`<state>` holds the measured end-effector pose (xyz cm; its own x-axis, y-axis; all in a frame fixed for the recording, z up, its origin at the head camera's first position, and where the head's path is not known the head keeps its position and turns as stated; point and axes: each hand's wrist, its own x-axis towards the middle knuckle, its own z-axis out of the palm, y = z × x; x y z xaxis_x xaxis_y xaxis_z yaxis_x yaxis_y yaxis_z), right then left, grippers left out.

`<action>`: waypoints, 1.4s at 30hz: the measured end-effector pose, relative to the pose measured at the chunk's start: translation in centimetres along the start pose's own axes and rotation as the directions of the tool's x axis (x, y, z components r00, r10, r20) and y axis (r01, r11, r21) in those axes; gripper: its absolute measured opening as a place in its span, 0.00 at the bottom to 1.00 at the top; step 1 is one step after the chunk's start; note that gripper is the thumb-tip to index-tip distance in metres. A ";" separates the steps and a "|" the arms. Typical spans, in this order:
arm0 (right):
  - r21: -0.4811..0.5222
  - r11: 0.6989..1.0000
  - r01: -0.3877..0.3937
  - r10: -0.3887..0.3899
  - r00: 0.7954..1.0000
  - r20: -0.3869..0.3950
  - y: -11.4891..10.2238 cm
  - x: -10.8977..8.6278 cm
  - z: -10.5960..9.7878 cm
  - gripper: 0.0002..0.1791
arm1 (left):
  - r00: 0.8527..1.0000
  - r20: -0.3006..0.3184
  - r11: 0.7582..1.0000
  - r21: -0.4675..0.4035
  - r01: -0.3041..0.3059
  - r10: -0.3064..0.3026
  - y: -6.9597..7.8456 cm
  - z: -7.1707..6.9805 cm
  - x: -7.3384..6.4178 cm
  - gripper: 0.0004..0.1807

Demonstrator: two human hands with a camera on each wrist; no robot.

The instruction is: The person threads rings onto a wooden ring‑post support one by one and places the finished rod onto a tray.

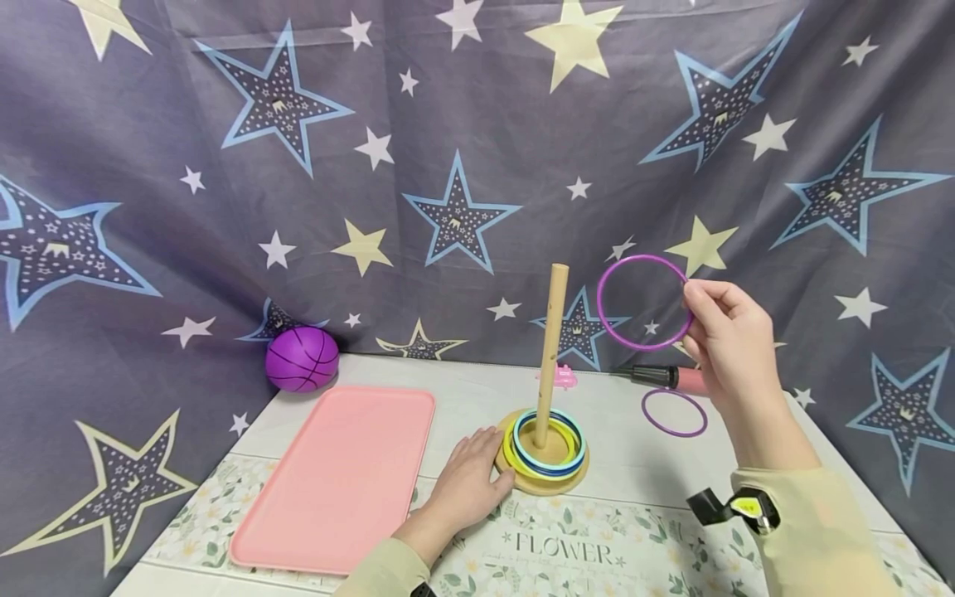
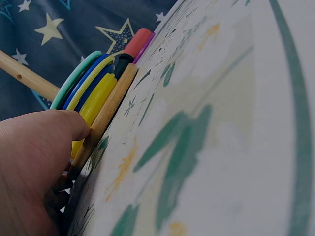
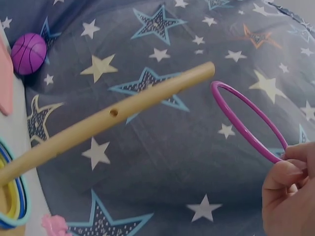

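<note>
Raised at the right, my right hand (image 1: 734,340) pinches a purple ring (image 1: 599,300) by its edge, thumb against fingers. To the ring's left stands a wooden post (image 1: 553,356) on a round wooden base (image 1: 545,487). Around the post's foot lie several stacked rings: a light-blue ring (image 3: 27,196) on top, with blue and yellow rings (image 2: 101,93) under it. My left hand (image 1: 470,481) rests at the left side of the base, its thumb against the base's edge (image 2: 106,118) in the left wrist view. In the right wrist view the held ring hangs near the post's top end.
A second purple ring (image 1: 646,414) lies flat on the table at the right, near a hand pump (image 1: 675,378) with a black tip. Behind the post is a small pink toy (image 1: 565,377). A pink tray (image 1: 336,481) and a purple ball (image 1: 302,359) are on the left.
</note>
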<state>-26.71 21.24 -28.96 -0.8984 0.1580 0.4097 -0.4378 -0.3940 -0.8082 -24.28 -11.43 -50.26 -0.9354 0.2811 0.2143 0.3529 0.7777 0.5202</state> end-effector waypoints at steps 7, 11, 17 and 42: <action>0.059 0.998 0.004 -0.007 0.998 0.061 -0.8 0.2 1.8 0.04 | 1.000 0.001 1.000 0.008 0.005 -0.005 -0.2 0.0 0.0 0.37; 0.074 0.997 0.004 -0.010 0.996 0.083 -0.7 0.4 2.9 0.03 | 1.000 0.000 1.000 0.009 0.005 -0.005 -0.2 0.0 0.0 0.38; 0.038 0.999 -0.005 0.001 0.995 0.097 -0.4 0.6 4.3 0.03 | 1.000 0.000 1.000 0.012 0.005 -0.005 -0.3 0.1 0.0 0.38; -0.105 0.987 -0.118 0.127 0.988 0.082 2.6 0.8 6.0 0.04 | 0.999 -0.031 1.000 -0.013 -0.019 0.019 -0.1 0.2 0.0 0.37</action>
<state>-28.34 14.91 -28.23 -0.9411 0.0320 0.3367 -0.3294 -0.3122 -0.8911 -24.29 -11.39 -50.43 -0.9275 0.2783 0.2497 0.3713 0.7647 0.5267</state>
